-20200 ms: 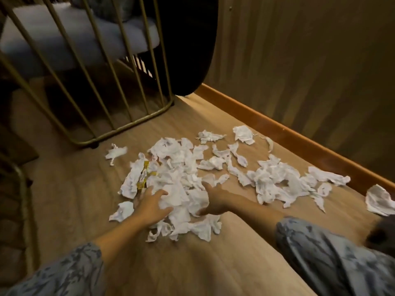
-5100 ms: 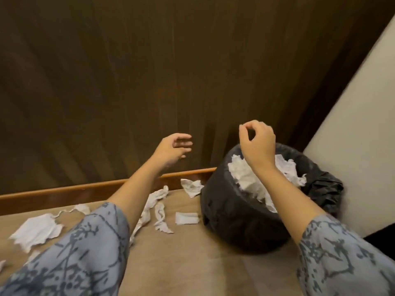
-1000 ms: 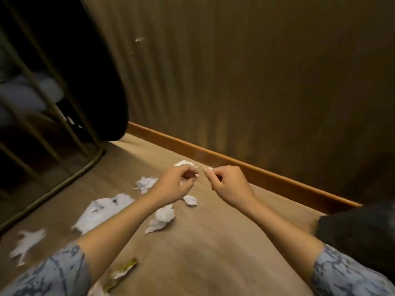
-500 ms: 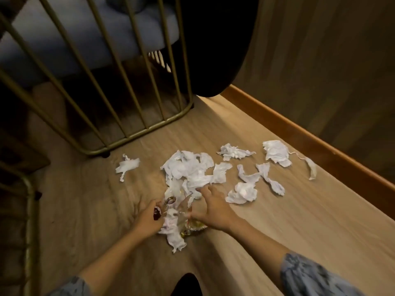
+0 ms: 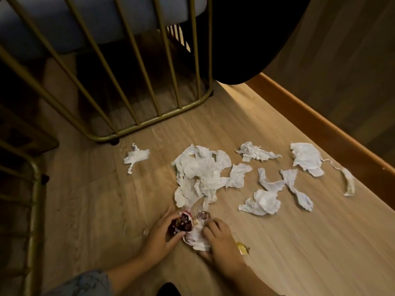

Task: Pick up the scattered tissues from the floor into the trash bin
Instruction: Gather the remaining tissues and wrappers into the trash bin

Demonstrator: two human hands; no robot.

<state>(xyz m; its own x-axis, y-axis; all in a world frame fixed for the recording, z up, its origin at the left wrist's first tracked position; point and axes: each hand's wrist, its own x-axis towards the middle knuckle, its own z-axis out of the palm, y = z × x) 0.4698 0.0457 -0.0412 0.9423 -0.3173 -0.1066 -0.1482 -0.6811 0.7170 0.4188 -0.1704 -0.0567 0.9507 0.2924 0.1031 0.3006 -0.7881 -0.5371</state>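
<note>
At 6 o'clock, nearest the camera, both hands work on the floor (image 5: pixel 288 242). The left hand (image 5: pixel 159 236) curls its fingers round a dark red wrapper (image 5: pixel 180 224). The right hand (image 5: pixel 221 239) lies fingers-down on a crumpled tissue (image 5: pixel 195 237) between the hands; a gold wrapper (image 5: pixel 241 248) lies just beside it at 4 o'clock. Farther out, toward 12, sits the main tissue pile (image 5: pixel 202 174), with loose pieces (image 5: pixel 261 202) spreading to 2 o'clock near the skirting (image 5: pixel 320 122) and one stray tissue (image 5: pixel 136 157) at 11. Beyond stands a gold-barred chair frame (image 5: pixel 149 122). No bin shows.
</note>
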